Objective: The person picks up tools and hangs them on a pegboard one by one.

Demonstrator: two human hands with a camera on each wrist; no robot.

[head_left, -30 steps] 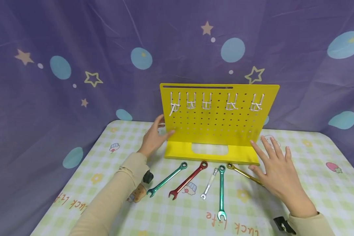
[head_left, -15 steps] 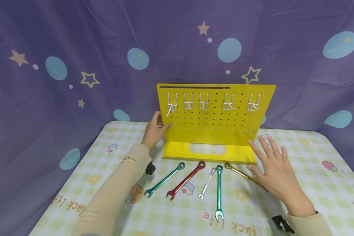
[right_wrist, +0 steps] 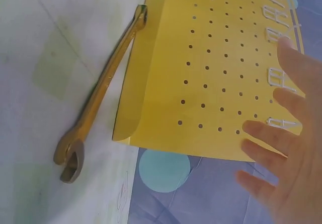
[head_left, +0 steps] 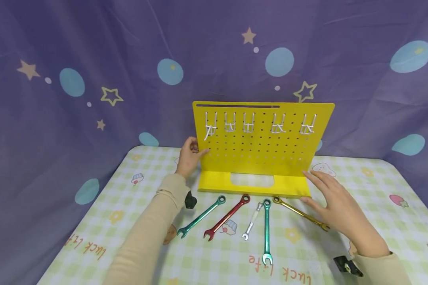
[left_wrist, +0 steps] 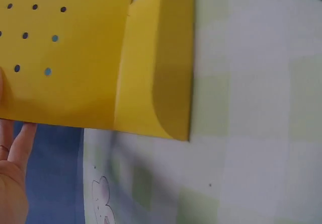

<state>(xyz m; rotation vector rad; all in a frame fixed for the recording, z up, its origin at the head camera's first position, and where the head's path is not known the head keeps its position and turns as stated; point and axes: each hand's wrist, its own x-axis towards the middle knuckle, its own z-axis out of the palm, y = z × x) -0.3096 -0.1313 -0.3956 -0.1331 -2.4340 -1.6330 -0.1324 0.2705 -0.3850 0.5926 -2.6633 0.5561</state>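
I am seeing the yellow board point(head_left: 255, 168) standing upright near the back of the tablecloth point(head_left: 365, 206), carrying five white wire hooks point(head_left: 248, 127) in a row along its upper part. In front of its base, five wrenches are lying on the cloth: from left to right, a green wrench point(head_left: 202, 216), a red wrench point(head_left: 227, 217), a small silver wrench point(head_left: 253, 222), a second green wrench point(head_left: 267, 231) and a gold wrench point(head_left: 301, 213), their ring ends pointing toward the base.

My left hand point(head_left: 189, 160) is pinching the board's left edge, thumb resting on the front and fingers reaching behind. My right hand point(head_left: 342, 208) is holding nothing; its fingers are extending loosely beside the right end of the board, and I cannot tell whether they are touching it.

Compared with a second ago, the right hand is lying flatter, its fingers now pointing toward the board instead of fanning upward, and the gold wrench's open end is showing clear of it. The left hand is keeping its hold.

On the cloth, orange lettering point(head_left: 297, 274) is reading "luck life", upside down to me.
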